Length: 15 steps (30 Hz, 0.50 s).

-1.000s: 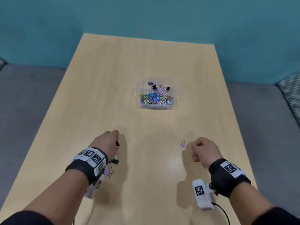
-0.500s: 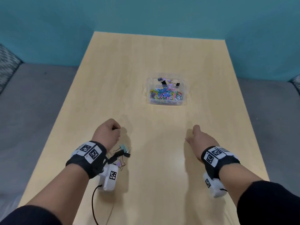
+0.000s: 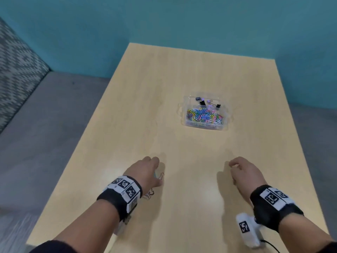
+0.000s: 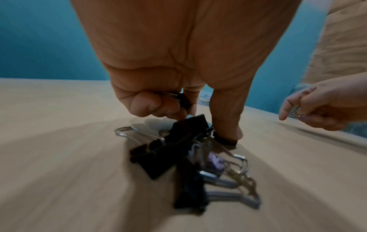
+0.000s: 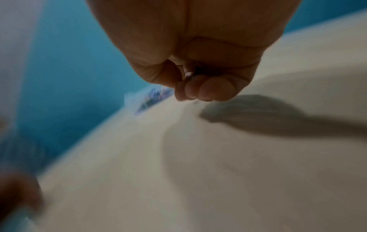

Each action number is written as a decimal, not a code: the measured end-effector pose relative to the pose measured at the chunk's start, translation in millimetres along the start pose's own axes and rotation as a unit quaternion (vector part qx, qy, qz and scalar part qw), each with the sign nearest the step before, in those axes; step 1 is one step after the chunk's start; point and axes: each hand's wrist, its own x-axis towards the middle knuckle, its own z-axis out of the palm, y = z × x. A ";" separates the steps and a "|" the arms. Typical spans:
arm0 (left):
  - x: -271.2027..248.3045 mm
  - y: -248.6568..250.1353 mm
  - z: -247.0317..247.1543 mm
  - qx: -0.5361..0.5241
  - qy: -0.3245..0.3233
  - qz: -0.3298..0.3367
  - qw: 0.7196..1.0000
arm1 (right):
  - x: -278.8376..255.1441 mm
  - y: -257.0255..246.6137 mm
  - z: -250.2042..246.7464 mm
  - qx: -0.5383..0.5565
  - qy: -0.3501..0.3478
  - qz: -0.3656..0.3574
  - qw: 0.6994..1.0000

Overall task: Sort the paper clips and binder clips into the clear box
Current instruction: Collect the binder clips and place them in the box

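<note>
The left hand (image 4: 178, 66) is gripping a small black binder clip (image 4: 183, 100) over a clip pile (image 4: 178, 150), while the right hand (image 3: 246, 172) is pinching a purple clip (image 4: 298, 113)

black wristbands (image 3: 273, 209), checkered tags, dark sleeves

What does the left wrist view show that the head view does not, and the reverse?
Only the left wrist view shows the pile of binder clips under the left hand in full: black ones with silver handles, a small black clip gripped in the curled fingers, and a tiny clip pinched by the right hand.

Only the head view shows the clear box whole, with coloured paper clips in the near compartment and binder clips in the far one.

Both show the two hands and the wooden table.
</note>
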 end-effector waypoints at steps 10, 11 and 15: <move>6.0 3.9 0.1 -0.061 0.029 -0.022 0.997 | -35.4 -28.6 28.0 0.549 -0.183 0.182 0.795; 5.2 2.2 -0.8 -0.062 0.033 -0.024 0.997 | -36.3 -32.1 32.4 0.531 -0.187 0.172 0.809; 2.2 -7.7 0.1 -0.053 0.026 -0.020 0.998 | -38.4 -42.8 49.5 0.397 -0.184 0.140 0.888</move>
